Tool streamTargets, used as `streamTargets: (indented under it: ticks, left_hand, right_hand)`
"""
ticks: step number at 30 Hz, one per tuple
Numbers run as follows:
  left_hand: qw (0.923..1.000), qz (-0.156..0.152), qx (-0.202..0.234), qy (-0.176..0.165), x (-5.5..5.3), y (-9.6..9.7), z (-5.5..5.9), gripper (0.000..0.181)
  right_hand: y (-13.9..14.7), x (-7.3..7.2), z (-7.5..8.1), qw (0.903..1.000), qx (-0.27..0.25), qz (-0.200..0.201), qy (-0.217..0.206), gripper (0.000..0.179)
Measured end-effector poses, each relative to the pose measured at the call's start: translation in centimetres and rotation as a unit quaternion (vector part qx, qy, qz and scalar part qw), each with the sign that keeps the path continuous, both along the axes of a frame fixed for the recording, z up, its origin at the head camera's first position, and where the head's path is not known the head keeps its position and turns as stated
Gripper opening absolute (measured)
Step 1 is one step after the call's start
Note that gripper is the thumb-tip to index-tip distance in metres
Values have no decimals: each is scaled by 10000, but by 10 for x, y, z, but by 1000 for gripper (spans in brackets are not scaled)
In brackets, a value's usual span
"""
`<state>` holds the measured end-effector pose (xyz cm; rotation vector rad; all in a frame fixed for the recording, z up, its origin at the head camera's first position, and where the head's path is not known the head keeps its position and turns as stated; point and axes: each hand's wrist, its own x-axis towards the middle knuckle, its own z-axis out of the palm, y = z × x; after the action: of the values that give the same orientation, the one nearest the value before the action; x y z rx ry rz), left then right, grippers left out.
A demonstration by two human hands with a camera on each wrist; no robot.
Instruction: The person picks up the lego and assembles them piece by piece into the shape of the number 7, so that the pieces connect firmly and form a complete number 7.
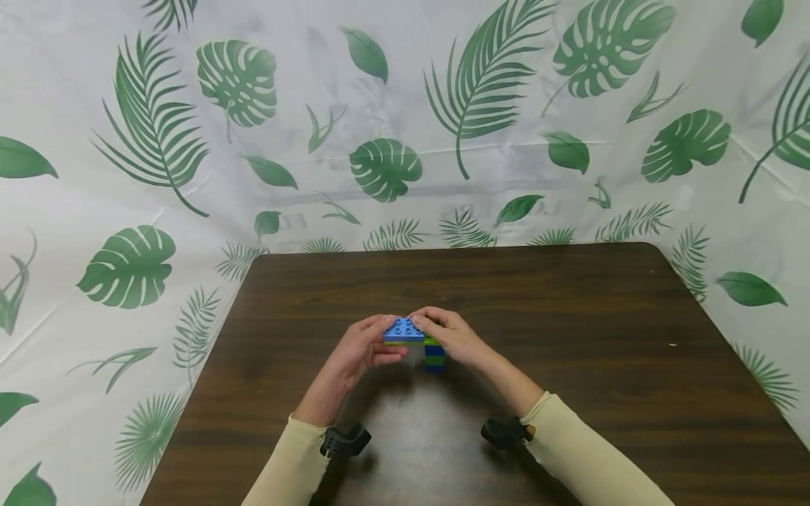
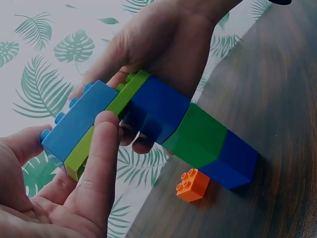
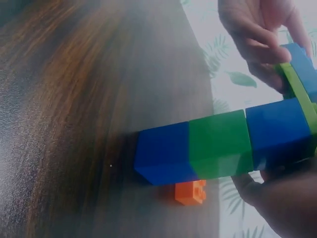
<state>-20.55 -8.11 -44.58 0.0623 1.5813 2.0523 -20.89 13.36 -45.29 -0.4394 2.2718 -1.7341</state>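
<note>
A tower of toy building bricks stands on the table: a dark blue brick (image 2: 235, 161) at the bottom, a green brick (image 2: 198, 136) above it, then another dark blue brick (image 3: 277, 126). Across the top lies a thin lime green plate (image 2: 128, 94) that juts out to the left. On that plate sits a light blue studded brick (image 1: 403, 330). My left hand (image 1: 357, 351) pinches the overhanging end, thumb at the light blue brick and fingers under the plate. Curled round the tower's top, my right hand (image 1: 457, 339) has its thumb by the light blue brick.
A small orange brick (image 2: 192, 186) stands on the table behind the tower, hidden in the head view. The dark wooden table (image 1: 538, 302) ends at a leaf-patterned white sheet (image 1: 304, 190). Each wrist wears a black camera mount (image 1: 344, 440).
</note>
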Motion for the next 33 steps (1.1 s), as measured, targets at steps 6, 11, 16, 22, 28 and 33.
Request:
streamTargets:
  ticks: [6,11,16,22,28,33]
  left_hand:
    - [10000,-47,-1,-27,1,-1,-1,53]
    - [9999,-68,-2,-95,2,-1,0,57]
    - [9999,-120,52,-62,3,-1,1,56]
    - [9995,-241,178,-27,3,-1,0,60]
    - [9995,-262,199,-15,5,-1,1,58]
    - [9995,-236,216,-28,6,-2,1,53]
  right_hand:
    - [8,-3,-5,9980,204,-461,379,40]
    - [19,-10,-27,9794,1297,-992,1190,27]
    - [24,-12,-43,9544,2393,-568,1691,40]
    - [28,-13,-57,9332,3109,-241,1788,46]
    - [30,-13,-65,9195,3420,-390,1900,41]
    - [34,-12,-68,9070,3635,-612,2037,39]
